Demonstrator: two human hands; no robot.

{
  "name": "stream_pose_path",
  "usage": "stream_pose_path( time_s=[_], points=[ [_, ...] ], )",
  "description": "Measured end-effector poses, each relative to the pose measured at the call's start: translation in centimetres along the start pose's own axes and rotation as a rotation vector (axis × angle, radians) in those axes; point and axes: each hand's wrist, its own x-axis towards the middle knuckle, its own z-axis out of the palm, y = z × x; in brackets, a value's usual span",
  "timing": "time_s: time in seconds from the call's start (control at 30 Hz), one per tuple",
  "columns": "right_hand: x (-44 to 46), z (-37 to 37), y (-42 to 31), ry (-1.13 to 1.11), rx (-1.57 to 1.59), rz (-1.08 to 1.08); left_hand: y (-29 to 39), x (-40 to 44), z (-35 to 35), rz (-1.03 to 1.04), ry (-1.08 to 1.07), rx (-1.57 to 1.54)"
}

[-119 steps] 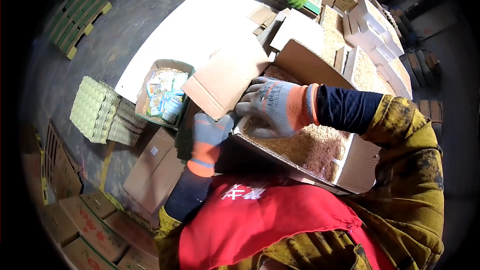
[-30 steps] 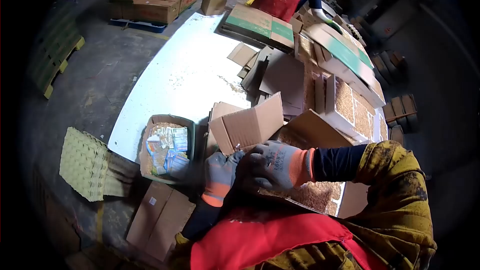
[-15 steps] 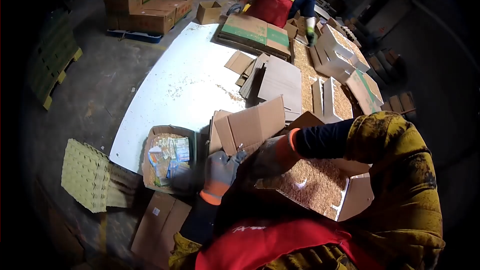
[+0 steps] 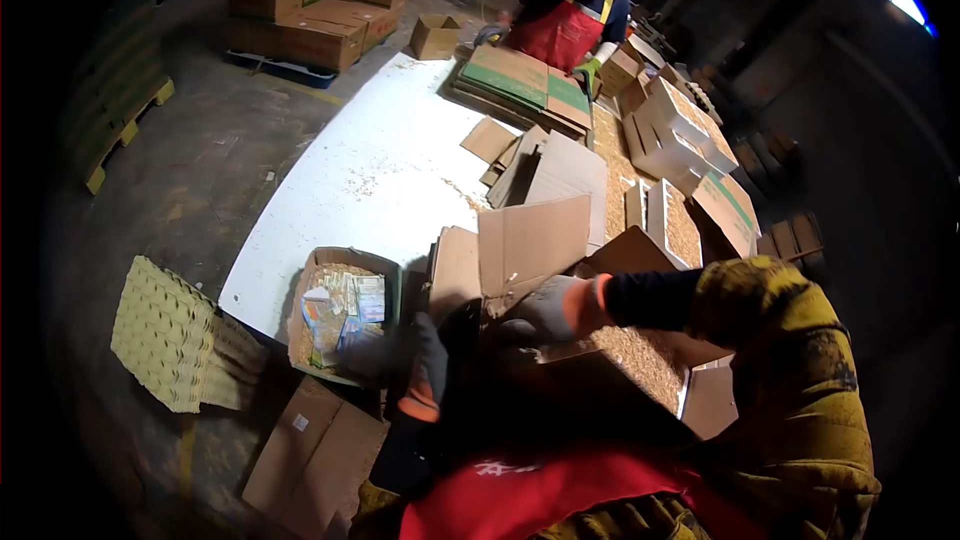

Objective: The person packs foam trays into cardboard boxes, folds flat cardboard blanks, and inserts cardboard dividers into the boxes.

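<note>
A creased cardboard panel (image 4: pixel 535 240) stands upright at the left end of an open carton (image 4: pixel 712 402) of loose, pale shavings (image 4: pixel 640 365); I can't tell whether panel and carton are joined. My gloved right hand (image 4: pixel 550 312) is at the panel's lower edge, its fingers in shadow: whether that grip is clamped or apart, I cannot tell. My left hand (image 4: pixel 428 365), blurred, is just left of the panel, its grip equally unclear. I judge the step in hand to be handling the panel; the next move calls for a sure hold along its lower edge. Further left, a box (image 4: pixel 391 288) holds colourful packets (image 4: pixel 366 298). Beyond, across the white bench (image 4: pixel 330 170), stands a co-worker (image 4: pixel 555 35).
</note>
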Motion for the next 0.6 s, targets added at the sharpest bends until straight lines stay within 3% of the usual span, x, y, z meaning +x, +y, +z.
stream_pose_path(
  time_s=[0.03, 0.07, 0.17, 0.23, 0.33, 0.43, 0.6],
  points=[
    [-0.6, -0.4, -0.3, 0.104, -0.004, -0.081, 0.4, -0.2, -0.2, -0.014, -0.010, -0.001],
    [-1.2, -1.1, -1.8, 0.040, -0.150, -0.037, 0.9, -0.1, -0.1, -0.021, -0.023, -0.007],
    [-1.8, 0.2, -4.5, 0.297, -0.101, -0.121, 2.9, 1.7, 1.0, -0.031, -0.087, -0.052],
    [-2.0, -0.3, -6.0, 0.227, -0.139, -0.104, 4.0, 3.8, 2.3, -0.050, -0.153, -0.127],
    [0.0, 3.4, -4.5, 0.593, -0.112, -0.195, 5.9, 7.6, 4.6, -0.129, -0.275, -0.325],
    [-0.2, 1.6, -5.9, 0.346, -0.127, -0.075, 7.8, 11.6, 6.2, -0.260, -0.447, -0.563],
    [1.6, 3.2, -5.6, 0.424, -0.108, -0.026, 12.4, 16.3, 3.3, -0.337, -0.873, -0.700]
  ],
)
